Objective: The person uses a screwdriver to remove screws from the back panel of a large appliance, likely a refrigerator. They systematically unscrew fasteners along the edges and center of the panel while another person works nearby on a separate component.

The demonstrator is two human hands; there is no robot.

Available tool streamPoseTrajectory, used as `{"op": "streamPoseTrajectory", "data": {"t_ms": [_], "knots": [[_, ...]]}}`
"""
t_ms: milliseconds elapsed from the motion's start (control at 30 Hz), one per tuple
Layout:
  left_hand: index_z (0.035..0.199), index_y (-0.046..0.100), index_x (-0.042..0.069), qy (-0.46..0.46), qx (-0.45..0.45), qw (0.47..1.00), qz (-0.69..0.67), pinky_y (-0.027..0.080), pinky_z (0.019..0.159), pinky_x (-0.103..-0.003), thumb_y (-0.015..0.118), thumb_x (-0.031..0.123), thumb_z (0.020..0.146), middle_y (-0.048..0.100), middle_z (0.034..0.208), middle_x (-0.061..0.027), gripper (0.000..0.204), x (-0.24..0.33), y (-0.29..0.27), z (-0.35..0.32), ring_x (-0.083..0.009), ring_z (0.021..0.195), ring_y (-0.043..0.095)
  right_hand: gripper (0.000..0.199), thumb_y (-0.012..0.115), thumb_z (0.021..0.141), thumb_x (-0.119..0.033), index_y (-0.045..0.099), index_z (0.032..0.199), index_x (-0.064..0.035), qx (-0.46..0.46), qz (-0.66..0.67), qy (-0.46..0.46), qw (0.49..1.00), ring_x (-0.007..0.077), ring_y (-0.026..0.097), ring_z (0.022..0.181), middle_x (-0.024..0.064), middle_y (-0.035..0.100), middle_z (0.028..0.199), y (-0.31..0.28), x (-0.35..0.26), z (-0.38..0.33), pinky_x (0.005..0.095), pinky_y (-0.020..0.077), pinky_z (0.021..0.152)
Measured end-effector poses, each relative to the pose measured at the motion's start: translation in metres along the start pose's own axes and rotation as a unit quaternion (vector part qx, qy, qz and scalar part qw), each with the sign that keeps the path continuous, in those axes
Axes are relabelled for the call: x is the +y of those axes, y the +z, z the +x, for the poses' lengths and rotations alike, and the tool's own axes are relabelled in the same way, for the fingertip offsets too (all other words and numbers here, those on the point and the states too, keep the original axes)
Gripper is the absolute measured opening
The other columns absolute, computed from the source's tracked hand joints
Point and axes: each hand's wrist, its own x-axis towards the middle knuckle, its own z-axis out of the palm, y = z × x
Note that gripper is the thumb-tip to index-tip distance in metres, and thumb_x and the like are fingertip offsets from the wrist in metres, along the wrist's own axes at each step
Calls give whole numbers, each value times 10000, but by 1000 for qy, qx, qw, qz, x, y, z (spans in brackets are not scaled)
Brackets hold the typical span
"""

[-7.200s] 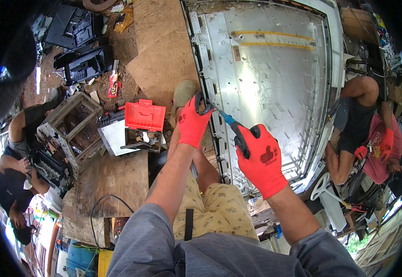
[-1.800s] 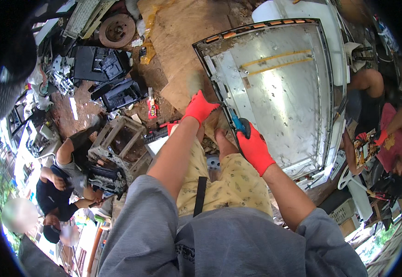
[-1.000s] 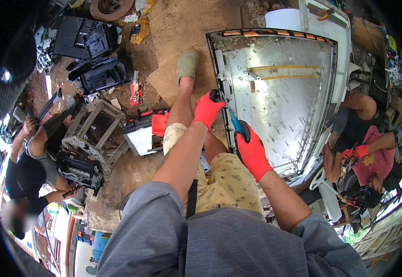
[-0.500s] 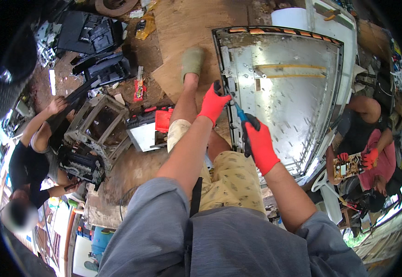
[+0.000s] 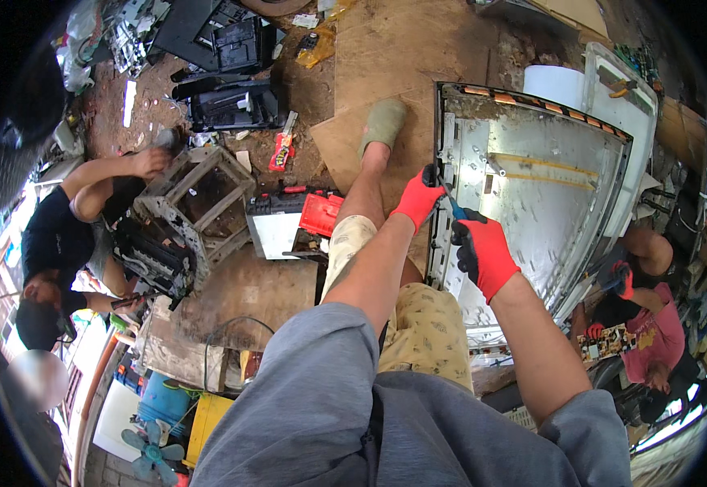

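A large silvery metal panel point(image 5: 532, 215) with a black rim and orange strips along its far edge lies right of my legs. My right hand point(image 5: 487, 252), in a red and black glove, is closed around the blue handle of a screwdriver point(image 5: 457, 210). The screwdriver's shaft slants toward the panel's left rim. My left hand point(image 5: 420, 197), gloved alike, is closed at that rim beside the shaft. Whatever its fingers pinch is hidden. Two yellowish strips point(image 5: 541, 169) cross the panel's upper part.
On the left a person point(image 5: 57, 235) sits by a worn metal frame point(image 5: 199, 191). At right another person point(image 5: 653, 341), in red gloves, has a circuit board point(image 5: 607, 343). A red tray point(image 5: 321, 213), black plastic parts point(image 5: 236, 101) and a plywood sheet point(image 5: 369, 57) lie about.
The whole view has shifted, with the scene lying further right and lower. My hands keep their place at the panel's left rim. The person at right now has one hand raised off the board.
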Motion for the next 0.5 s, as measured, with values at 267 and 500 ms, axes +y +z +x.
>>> {"op": "streamPoseTrajectory", "data": {"t_ms": [267, 500], "knots": [[1166, 608, 37, 16, 5, 1000, 8, 492, 820, -309, 729, 110, 797, 656, 969, -54, 395, 6, 4, 0, -150, 902, 580, 110, 579, 862, -170, 651, 906, -99, 76, -247, -139, 956, 203, 562, 523, 75, 611, 699, -21, -15, 21, 361, 418, 467], [1238, 612, 90, 223, 157, 885, 378, 502, 943, -446, 719, 141, 801, 585, 1283, -177, 454, 41, 18, -40, -376, 1126, 590, 271, 571, 866, -217, 637, 1098, -93, 41, -856, -328, 397, 301, 695, 876, 153, 679, 957, 0, -25, -3, 429, 542, 737]]}}
